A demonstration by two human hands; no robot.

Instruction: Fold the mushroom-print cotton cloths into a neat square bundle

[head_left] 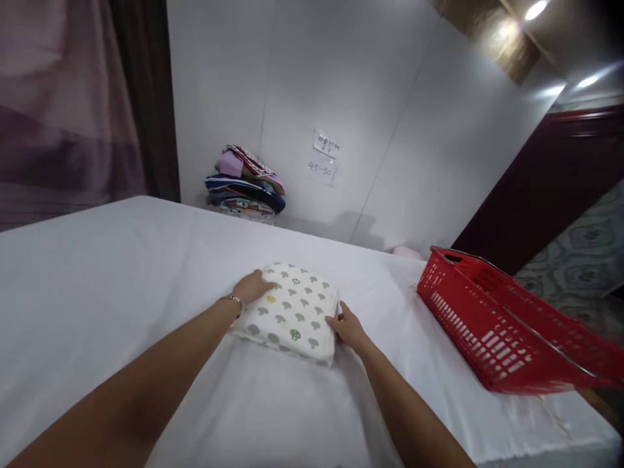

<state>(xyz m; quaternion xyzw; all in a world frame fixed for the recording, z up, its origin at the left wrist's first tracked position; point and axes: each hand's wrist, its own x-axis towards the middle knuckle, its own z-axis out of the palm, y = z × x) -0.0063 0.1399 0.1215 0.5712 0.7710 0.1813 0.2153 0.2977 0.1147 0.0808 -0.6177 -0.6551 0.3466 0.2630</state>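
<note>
A white cloth with a grey mushroom print (292, 309), folded into a thick square, lies on the white-covered table. A few of its mushrooms are yellow or green. My left hand (252, 287), with a silver bracelet at the wrist, grips the cloth's left edge, thumb on top and the other fingers mostly hidden. At the right edge, my right hand (348, 326) is closed on the cloth with its thumb over the top and its fingers along the side.
A red plastic basket (478, 325) with metal handles stands at the right of the table (121, 273). Behind the table's far edge rises a stack of folded clothes (248, 185) against the grey wall. Paper labels (322, 166) hang there; a curtain (68, 110) is at left.
</note>
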